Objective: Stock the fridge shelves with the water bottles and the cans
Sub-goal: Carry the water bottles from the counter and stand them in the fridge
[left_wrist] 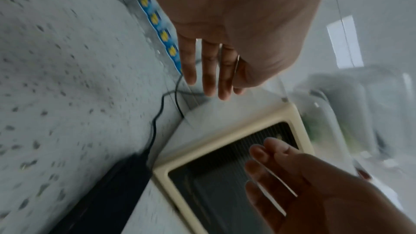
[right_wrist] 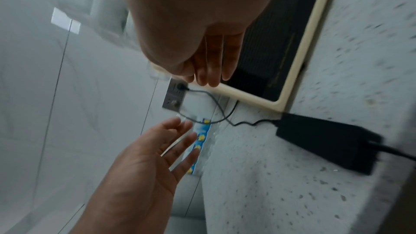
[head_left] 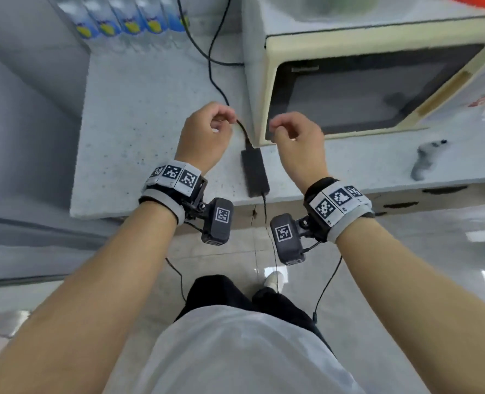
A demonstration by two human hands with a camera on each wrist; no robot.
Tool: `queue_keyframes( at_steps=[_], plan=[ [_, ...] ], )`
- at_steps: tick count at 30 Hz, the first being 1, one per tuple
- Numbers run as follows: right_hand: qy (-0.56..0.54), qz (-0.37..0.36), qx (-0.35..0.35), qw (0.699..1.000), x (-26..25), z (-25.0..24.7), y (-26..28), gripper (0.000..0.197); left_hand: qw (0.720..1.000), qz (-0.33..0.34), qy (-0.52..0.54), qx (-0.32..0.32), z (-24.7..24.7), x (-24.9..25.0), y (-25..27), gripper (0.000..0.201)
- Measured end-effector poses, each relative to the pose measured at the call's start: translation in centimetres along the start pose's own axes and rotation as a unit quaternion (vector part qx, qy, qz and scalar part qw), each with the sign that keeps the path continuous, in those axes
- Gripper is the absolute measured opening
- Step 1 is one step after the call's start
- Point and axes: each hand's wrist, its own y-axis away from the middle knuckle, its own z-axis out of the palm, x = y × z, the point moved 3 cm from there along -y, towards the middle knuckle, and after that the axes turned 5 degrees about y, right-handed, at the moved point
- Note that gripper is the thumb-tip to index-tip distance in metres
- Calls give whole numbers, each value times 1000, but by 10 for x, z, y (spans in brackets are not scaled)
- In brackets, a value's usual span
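Several clear water bottles [head_left: 127, 18] with blue and yellow labels stand in a row at the back left of the speckled counter [head_left: 139, 123]. Their labels also show in the left wrist view as water bottles [left_wrist: 162, 29] and in the right wrist view as water bottles [right_wrist: 200, 138]. My left hand [head_left: 210, 132] and right hand [head_left: 292, 132] hover side by side above the counter's middle, well short of the bottles. Both hold nothing, their fingers relaxed and slightly bent, as with my left hand [left_wrist: 209, 70] and my right hand [right_wrist: 209, 63]. No cans are in view.
A cream microwave [head_left: 363, 89] fills the counter's right side, just past my right hand. A black power adapter [head_left: 255, 172] lies between my hands, its cable running back to a wall socket [right_wrist: 174, 97]. A small grey object [head_left: 426, 160] lies at the front right.
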Motion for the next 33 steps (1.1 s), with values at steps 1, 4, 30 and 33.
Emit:
queue_keyframes(
  at_steps=[1, 4, 30, 33],
  plan=[
    [-11, -8, -24, 1000, -6, 7, -13, 24, 1000, -11, -1, 23, -8, -2, -6, 22],
    [-37, -32, -93, 994, -27, 37, -46, 24, 995, -48, -21, 86, -35, -12, -21, 24],
    [7, 66, -207, 976, -87, 294, -308, 56, 983, -151, -100, 16, -172, -214, -295, 26],
    [-21, 131, -162, 978, -71, 322, -337, 70, 987, -144, -71, 17, -172, -237, -308, 25]
  ],
)
